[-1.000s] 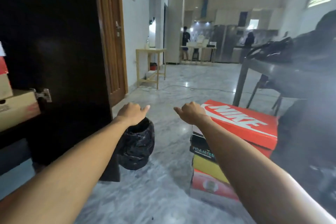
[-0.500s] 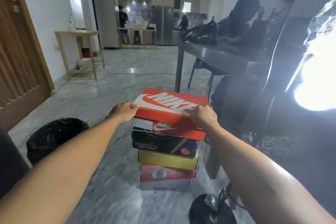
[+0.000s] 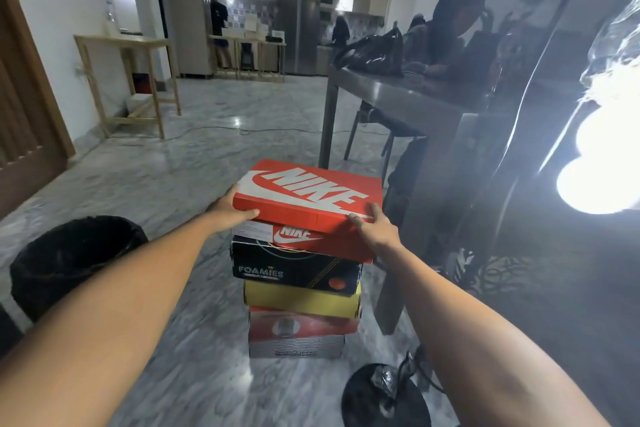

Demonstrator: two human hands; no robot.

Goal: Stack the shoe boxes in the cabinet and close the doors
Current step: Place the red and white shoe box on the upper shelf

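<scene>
A stack of shoe boxes stands on the marble floor in front of me. On top lies a red Nike box (image 3: 308, 198), its lid slightly askew. Below it sit a black Foamies box (image 3: 294, 267), a yellow box (image 3: 301, 300) and a red and grey box (image 3: 298, 333). My left hand (image 3: 230, 206) grips the left end of the red Nike box. My right hand (image 3: 375, 227) grips its right front corner. The cabinet is out of view.
A black bin (image 3: 69, 260) stands on the floor at the left. A grey table (image 3: 398, 94) with a black bag is right of the stack, with a person seated behind it. A lamp base (image 3: 384, 395) and bright light sit at right. A wooden side table (image 3: 124, 80) is far left.
My view swung right from the dark cabinet to the stack. Both hands went from empty fists in the air to the ends of the red Nike box and tightened on it.
</scene>
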